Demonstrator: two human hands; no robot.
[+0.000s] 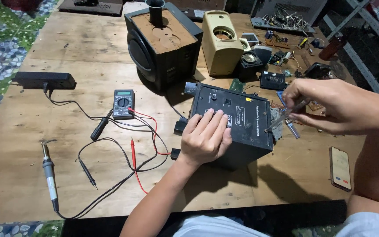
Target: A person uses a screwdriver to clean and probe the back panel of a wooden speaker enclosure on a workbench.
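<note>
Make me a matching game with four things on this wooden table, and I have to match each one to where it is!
Things:
1. multimeter
2. soldering iron
3. phone
4. black speaker box

Places:
a. under the left hand
b. near the table's left front edge
c. by the right forearm, at the table's right side
d. in the middle, with red and black leads attached

Pairs: 1-d, 2-b, 3-c, 4-a
</note>
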